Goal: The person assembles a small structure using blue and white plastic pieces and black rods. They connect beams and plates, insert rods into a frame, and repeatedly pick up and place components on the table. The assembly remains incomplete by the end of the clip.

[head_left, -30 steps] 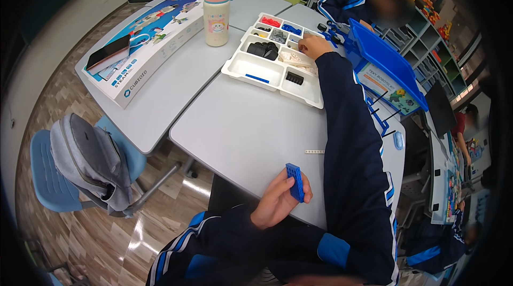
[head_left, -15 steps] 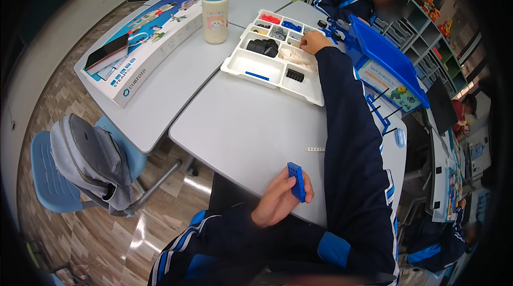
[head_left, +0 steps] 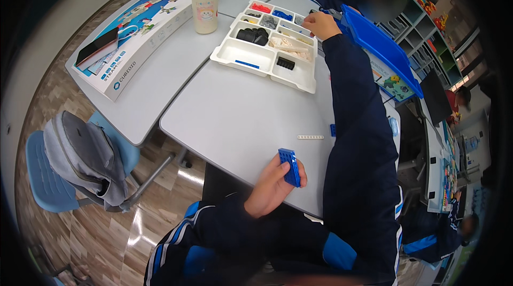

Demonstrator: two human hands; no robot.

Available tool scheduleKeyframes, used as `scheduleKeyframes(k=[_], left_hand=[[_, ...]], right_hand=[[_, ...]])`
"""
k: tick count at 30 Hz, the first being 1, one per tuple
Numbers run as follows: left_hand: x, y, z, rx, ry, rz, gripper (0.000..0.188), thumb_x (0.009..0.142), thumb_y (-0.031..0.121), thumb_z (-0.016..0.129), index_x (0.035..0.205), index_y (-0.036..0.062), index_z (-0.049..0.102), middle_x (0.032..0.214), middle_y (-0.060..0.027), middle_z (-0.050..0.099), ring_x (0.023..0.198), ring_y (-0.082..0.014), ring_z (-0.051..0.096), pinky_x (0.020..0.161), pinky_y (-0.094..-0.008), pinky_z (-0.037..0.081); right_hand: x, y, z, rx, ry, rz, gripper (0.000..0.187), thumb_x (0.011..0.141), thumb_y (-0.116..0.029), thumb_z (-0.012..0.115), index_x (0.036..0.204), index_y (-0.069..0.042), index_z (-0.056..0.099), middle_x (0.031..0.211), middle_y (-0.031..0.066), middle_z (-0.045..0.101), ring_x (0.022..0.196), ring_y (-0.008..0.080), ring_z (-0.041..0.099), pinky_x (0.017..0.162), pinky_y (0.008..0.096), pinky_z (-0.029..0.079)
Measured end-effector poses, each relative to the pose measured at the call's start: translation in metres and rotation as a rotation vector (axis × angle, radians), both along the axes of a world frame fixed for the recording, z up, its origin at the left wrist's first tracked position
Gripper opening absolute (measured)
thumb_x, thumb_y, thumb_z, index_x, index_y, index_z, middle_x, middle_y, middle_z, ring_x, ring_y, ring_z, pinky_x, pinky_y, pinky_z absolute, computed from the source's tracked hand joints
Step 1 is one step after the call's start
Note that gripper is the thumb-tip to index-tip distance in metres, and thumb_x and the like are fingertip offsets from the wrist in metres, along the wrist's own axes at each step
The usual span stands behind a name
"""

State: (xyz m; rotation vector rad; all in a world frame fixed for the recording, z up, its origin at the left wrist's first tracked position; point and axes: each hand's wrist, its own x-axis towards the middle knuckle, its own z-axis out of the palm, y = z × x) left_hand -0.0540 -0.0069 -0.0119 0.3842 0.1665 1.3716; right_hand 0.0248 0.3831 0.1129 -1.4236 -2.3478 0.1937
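Observation:
Near the table's front edge, my left hand [head_left: 270, 187] grips a blue building block with rows of holes [head_left: 289, 167] between thumb and fingers. My right arm stretches far forward. At its end my right hand [head_left: 323, 25] is over the far right edge of the white sorting tray [head_left: 235, 67], its fingertips pinched together. Whatever they may hold is too small to make out. Compartments there carry red pieces [head_left: 261, 7], blue pieces [head_left: 282, 15], grey pieces [head_left: 269, 21], black wheels [head_left: 252, 36], cream-coloured parts [head_left: 291, 46] and a black ridged piece [head_left: 285, 63].
A white strip with holes [head_left: 310, 137] and a small blue piece [head_left: 333, 130] lie by my right sleeve. Beyond that arm stands a blue bin [head_left: 382, 51]. To the left are a bottle [head_left: 205, 10] and a large box [head_left: 144, 40] bearing a phone [head_left: 98, 48]. Another person sits opposite.
My right hand has lifted a little from the tray's small compartments toward its far right edge. My left hand keeps the blue block. The view has shifted slightly, and the small blue piece now shows.

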Motion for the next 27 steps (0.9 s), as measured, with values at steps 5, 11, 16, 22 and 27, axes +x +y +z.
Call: scheduleKeyframes(k=[5, 11, 16, 22, 27], left_hand=[[0.002, 0.001, -0.002, -0.004, 0.022, 0.053, 0.022, 0.096, 0.016, 0.057, 0.113, 0.0044, 0.047, 0.104, -0.0103, 0.054, 0.090, -0.0212, 0.054, 0.084, -0.0375, 0.043], [0.002, 0.000, -0.004, -0.012, 0.008, 0.054, 0.026, 0.095, 0.012, 0.058, 0.118, 0.0076, 0.047, 0.102, -0.0069, 0.053, 0.089, -0.0172, 0.051, 0.082, -0.0333, 0.041], [0.004, 0.001, -0.003, -0.010, 0.007, 0.091, 0.026, 0.095, 0.015, 0.056, 0.119, 0.0081, 0.047, 0.099, -0.0040, 0.051, 0.087, -0.0158, 0.048, 0.079, -0.0334, 0.039], [0.005, 0.001, -0.003, -0.006, -0.009, 0.106, 0.026, 0.094, 0.013, 0.055, 0.117, 0.0076, 0.046, 0.099, -0.0054, 0.052, 0.088, -0.0176, 0.048, 0.079, -0.0352, 0.038], [0.005, 0.001, -0.003, -0.026, 0.027, 0.118, 0.024, 0.095, 0.015, 0.055, 0.116, 0.0088, 0.046, 0.099, -0.0036, 0.051, 0.089, -0.0164, 0.047, 0.079, -0.0350, 0.038]], right_hand=[[0.021, -0.161, 0.034, 0.080, -0.293, 0.364, 0.039, 0.087, -0.036, 0.070, 0.108, -0.003, 0.070, 0.085, 0.0137, 0.070, 0.070, 0.0260, 0.067, 0.066, 0.0344, 0.054], [0.114, -0.335, 0.048, -0.060, -0.391, 0.322, 0.033, 0.084, -0.021, 0.073, 0.111, -0.003, 0.065, 0.089, 0.0127, 0.067, 0.074, 0.0268, 0.066, 0.068, 0.0366, 0.052], [0.197, -0.349, 0.012, -0.150, -0.377, -0.024, 0.043, 0.081, -0.021, 0.076, 0.117, -0.002, 0.063, 0.097, 0.0155, 0.065, 0.076, 0.0283, 0.067, 0.069, 0.0356, 0.052], [0.250, -0.320, -0.052, -0.130, -0.128, -0.270, 0.036, 0.081, -0.020, 0.076, 0.108, 0.000, 0.063, 0.100, 0.0164, 0.063, 0.075, 0.0300, 0.066, 0.069, 0.0368, 0.052], [0.233, -0.308, -0.073, -0.066, 0.085, -0.162, 0.018, 0.082, -0.009, 0.070, 0.096, -0.003, 0.060, 0.088, 0.0129, 0.063, 0.069, 0.0281, 0.063, 0.066, 0.0356, 0.051]])
